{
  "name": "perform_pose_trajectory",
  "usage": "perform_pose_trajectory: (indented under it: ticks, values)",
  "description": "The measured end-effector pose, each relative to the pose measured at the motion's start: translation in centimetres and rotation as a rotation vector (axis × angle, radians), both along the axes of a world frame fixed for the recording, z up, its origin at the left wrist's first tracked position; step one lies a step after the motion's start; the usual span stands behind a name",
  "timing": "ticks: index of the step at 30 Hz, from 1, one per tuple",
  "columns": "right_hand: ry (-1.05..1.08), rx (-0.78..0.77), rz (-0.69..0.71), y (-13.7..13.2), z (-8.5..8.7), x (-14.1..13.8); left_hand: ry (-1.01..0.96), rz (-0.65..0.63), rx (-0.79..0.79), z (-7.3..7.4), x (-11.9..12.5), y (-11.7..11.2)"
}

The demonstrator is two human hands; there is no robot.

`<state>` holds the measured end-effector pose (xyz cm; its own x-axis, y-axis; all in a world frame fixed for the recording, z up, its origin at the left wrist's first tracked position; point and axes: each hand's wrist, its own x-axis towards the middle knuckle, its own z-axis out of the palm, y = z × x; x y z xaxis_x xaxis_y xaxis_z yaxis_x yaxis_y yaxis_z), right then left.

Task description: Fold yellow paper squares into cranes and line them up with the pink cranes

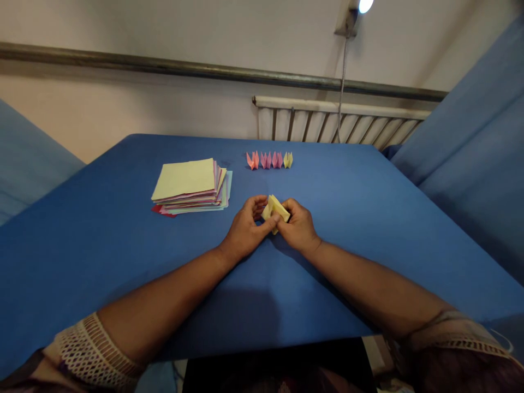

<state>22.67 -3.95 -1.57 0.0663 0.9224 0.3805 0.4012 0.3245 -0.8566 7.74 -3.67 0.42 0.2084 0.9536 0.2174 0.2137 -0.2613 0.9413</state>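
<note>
A folded piece of yellow paper (277,207) is held up between both hands, just above the blue tabletop. My left hand (249,228) grips its left side, with the thumb pressed on the front and the fingers curled behind. On the other side, my right hand (299,226) pinches the paper's right edge between thumb and fingers. Creases and raised flaps show at its top. Beyond the hands stands a short row of small folded paper pieces: orange-pink (252,160), purple-pink (272,160) and pale yellow (288,160).
To the left lies a stack of coloured paper sheets (186,183), pale yellow on top, with a red sheet sticking out below. The blue-covered table (368,218) reaches a wall with a pipe (184,64) and a radiator (319,106). Blue curtains (470,114) hang at both sides.
</note>
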Motion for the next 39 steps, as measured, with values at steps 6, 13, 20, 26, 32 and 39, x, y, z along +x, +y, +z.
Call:
perform_pose_trajectory:
  ticks: [6,13,20,26,32,39]
  values:
    - [0.06,-0.097,-0.031,0.3,-0.4,-0.1,0.029,0.137,-0.056,-0.1,-0.3,0.5]
    - [0.043,-0.091,0.002,0.1,-0.4,-0.3,0.187,0.253,-0.058,0.7,-0.4,0.6]
    - [0.196,-0.175,0.029,1.0,-1.6,-0.1,0.234,0.264,-0.006,0.6,-0.8,1.0]
    - [0.19,-0.199,0.131,0.9,-1.6,0.0,0.326,0.247,-0.008,0.1,-0.9,1.2]
    - [0.257,-0.265,0.103,1.3,-1.7,0.1,0.114,0.216,-0.097,-0.5,-1.1,1.8]
    - [0.406,-0.317,0.232,1.0,-0.5,0.3,-0.117,0.077,-0.128,0.1,-1.0,1.4]
